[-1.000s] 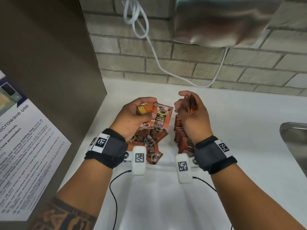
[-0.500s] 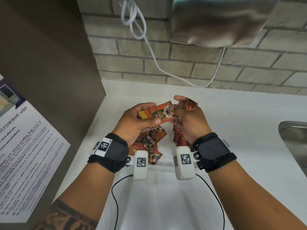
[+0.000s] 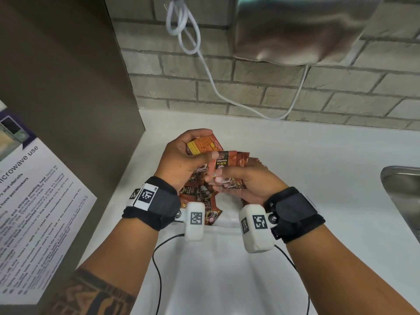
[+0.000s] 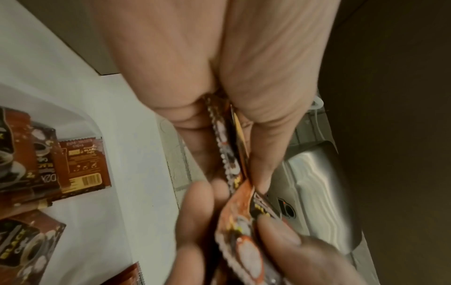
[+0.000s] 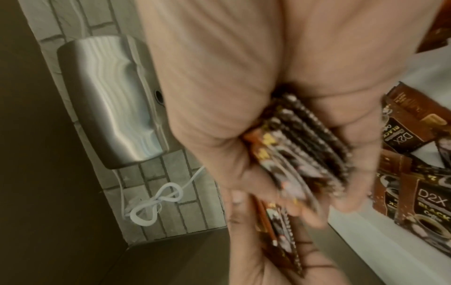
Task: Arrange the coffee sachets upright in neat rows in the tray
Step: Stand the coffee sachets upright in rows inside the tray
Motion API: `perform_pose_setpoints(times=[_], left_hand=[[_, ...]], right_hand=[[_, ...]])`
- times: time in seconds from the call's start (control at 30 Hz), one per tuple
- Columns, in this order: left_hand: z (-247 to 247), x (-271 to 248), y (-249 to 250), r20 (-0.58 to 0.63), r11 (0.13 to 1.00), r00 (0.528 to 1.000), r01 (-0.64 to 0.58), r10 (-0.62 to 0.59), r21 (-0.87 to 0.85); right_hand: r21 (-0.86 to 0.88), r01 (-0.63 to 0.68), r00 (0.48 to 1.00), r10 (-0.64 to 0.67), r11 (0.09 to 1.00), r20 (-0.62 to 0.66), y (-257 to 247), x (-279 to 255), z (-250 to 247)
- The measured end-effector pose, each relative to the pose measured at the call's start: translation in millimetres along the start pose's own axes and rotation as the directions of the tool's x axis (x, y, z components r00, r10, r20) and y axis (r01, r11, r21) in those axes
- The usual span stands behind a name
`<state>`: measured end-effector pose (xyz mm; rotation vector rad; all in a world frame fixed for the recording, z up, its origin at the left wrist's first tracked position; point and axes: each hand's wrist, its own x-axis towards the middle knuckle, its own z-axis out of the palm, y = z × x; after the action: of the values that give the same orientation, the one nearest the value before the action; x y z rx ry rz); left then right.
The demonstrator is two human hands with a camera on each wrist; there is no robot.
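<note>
Orange-brown coffee sachets are split between both hands above the white tray [image 3: 227, 221]. My left hand [image 3: 202, 145] grips a few sachets [image 3: 204, 144], printed backs up; the left wrist view shows them edge-on [image 4: 231, 154]. My right hand [image 3: 227, 180] grips a thicker stack of sachets [image 3: 229, 165] with the D2X Black face toward me, fanned edge-on in the right wrist view [image 5: 305, 150]. The two hands touch at the stack's left edge. Loose sachets [image 3: 200, 196] lie flat in the tray's left part [image 4: 80, 164]. The tray's right side is hidden by my right hand.
A brown cabinet side [image 3: 68, 98] with a microwave notice [image 3: 34, 212] walls off the left. A steel sink [image 3: 404, 196] lies at the right edge. On the brick wall hang a steel dispenser [image 3: 295, 30] and a looped white cable [image 3: 181, 23].
The hands, apart a second ago, have come together. My right hand dropped and turned its stack face-up toward me. A sachet with its face showing now fronts the right hand's stack.
</note>
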<state>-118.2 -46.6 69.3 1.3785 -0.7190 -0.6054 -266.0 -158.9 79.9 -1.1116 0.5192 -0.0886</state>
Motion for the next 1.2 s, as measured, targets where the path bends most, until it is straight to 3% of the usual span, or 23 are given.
perform_pose_setpoints(times=[0.13,0.27,0.43,0.53,0.63,0.77,0.9,0.97,1.07,1.2], left_hand=[[-1.0,-1.4,0.8,0.027,0.994,0.998,0.061,-0.059,-0.089],[-3.4,-5.5,0.2,0.085,0.993,0.994,0.082,-0.075,-0.084],[0.1,-7.4,-6.5,0.153,0.987,0.975,0.156,-0.159,0.029],[-3.4,-7.8,-8.0,0.19,0.917,0.923,0.365,-0.334,-0.163],[-7.9,-9.4,-7.0,0.263,0.794,0.853,0.518,-0.452,-0.318],[-3.1,-7.0,-6.6,0.193,0.883,0.92,0.384,-0.341,-0.271],[0.9,-1.8,-8.9,0.072,0.92,0.955,0.296,-0.288,-0.256],[1.6,-0.1,-9.1,0.01,0.928,0.963,0.261,-0.268,-0.265],[4.7,-0.9,-7.6,-0.036,0.934,0.97,0.221,-0.24,-0.279],[9.4,-3.6,-6.4,-0.048,0.952,0.975,0.199,-0.216,-0.234]], right_hand=[[0.06,0.054,0.991,-0.046,0.997,-0.129,-1.0,2.8,-4.6],[-0.059,0.202,0.942,-0.211,0.978,-0.261,-3.6,6.2,-9.8],[-0.172,0.295,0.922,-0.327,0.94,-0.207,-5.7,10.4,-10.0],[-0.34,0.396,0.858,-0.476,0.853,-0.195,-9.3,9.0,-12.3],[-0.501,0.505,0.786,-0.614,0.703,-0.071,-10.8,5.1,-10.1],[-0.632,0.514,0.777,-0.627,0.58,0.056,-9.3,7.7,-6.2],[-0.546,0.477,0.719,-0.663,0.689,-0.21,-4.7,15.6,-8.5],[-0.365,0.416,0.775,-0.535,0.833,-0.337,-0.8,17.9,-11.0],[-0.05,0.33,0.883,-0.327,0.943,-0.338,4.5,14.5,-10.0],[-0.042,0.328,0.907,-0.328,0.944,-0.265,6.9,13.6,-4.7]])
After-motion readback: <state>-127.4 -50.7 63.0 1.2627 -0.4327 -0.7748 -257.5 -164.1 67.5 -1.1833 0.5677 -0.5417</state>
